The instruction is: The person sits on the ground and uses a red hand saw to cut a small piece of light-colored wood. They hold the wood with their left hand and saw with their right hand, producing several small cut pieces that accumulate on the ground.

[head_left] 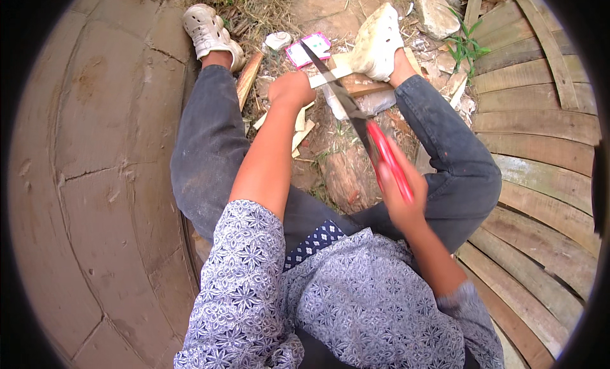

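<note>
The right hand (403, 201) is closed around the red handle of a long knife (356, 118), its dark blade angled up and away toward the feet. The left hand (291, 89) is shut on a pale wood strip (330, 77), pinned at its far end under the right shoe (379, 42). The blade meets the strip just beside the left hand. Pale shavings (298, 131) lie on the ground below, so some cutting looks done; the strip is whole and flat, with more apparently left. The left shoe (210, 32) stands by the slab (95, 166); planks (540, 115) curve along the right.
</note>
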`<move>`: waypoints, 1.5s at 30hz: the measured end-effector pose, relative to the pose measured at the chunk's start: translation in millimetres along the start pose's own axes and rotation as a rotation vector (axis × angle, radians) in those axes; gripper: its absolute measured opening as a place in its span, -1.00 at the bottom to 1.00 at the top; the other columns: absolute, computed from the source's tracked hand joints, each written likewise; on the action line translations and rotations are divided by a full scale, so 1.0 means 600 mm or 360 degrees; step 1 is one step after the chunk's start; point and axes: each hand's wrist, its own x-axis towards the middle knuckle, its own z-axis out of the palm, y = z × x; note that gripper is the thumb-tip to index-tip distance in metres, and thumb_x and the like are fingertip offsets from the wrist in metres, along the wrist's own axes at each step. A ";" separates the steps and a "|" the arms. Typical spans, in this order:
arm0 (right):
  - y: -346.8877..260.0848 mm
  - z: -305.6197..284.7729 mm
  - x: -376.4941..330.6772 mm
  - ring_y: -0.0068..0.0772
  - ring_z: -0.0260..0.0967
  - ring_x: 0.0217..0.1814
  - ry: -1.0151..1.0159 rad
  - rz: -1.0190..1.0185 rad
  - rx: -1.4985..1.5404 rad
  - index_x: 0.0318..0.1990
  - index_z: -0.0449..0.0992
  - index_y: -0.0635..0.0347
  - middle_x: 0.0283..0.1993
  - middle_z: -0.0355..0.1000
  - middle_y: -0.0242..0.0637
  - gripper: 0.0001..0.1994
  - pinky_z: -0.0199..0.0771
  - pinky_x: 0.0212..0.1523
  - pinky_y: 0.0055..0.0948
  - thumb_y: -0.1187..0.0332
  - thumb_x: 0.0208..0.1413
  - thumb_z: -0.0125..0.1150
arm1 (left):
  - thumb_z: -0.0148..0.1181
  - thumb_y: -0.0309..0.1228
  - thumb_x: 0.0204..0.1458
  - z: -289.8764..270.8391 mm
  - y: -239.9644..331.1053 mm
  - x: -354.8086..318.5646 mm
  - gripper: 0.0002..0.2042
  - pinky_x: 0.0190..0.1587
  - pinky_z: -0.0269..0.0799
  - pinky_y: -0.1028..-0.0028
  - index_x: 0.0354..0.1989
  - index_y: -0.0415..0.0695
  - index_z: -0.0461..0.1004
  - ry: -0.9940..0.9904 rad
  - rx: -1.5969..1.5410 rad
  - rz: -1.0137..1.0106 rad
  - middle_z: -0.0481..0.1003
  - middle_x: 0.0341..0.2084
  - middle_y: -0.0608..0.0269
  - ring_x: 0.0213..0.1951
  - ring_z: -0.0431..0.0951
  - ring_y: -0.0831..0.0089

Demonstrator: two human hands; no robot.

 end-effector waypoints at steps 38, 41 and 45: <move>0.022 0.016 0.085 -0.68 0.42 -0.19 -0.0045 0.0170 0.0326 0.26 0.39 0.29 -0.10 0.53 -0.28 -0.56 0.40 -0.18 -0.62 0.45 0.21 0.18 | 0.20 -0.22 0.02 0.054 0.002 -0.009 -0.76 -0.21 0.58 0.17 -0.27 -0.12 0.59 0.0481 0.0110 0.0270 0.63 -0.31 0.05 -0.25 0.66 0.10; 0.019 0.012 0.084 -0.66 0.42 -0.17 -0.0013 0.0182 0.0308 0.25 0.39 0.30 -0.08 0.52 -0.26 -0.56 0.40 -0.17 -0.62 0.45 0.22 0.17 | 0.21 -0.22 0.02 0.056 0.000 -0.012 -0.76 -0.24 0.59 0.16 -0.28 -0.12 0.58 0.0515 0.0105 0.0267 0.63 -0.35 0.03 -0.28 0.67 0.09; 0.007 0.011 0.084 -0.66 0.41 -0.16 0.0039 0.0111 0.0341 0.25 0.38 0.33 -0.07 0.52 -0.26 -0.56 0.40 -0.14 -0.62 0.45 0.22 0.17 | 0.22 -0.22 0.01 0.057 0.003 -0.014 -0.77 -0.27 0.59 0.16 -0.30 -0.13 0.57 0.0562 0.0093 0.0262 0.63 -0.40 0.00 -0.32 0.67 0.06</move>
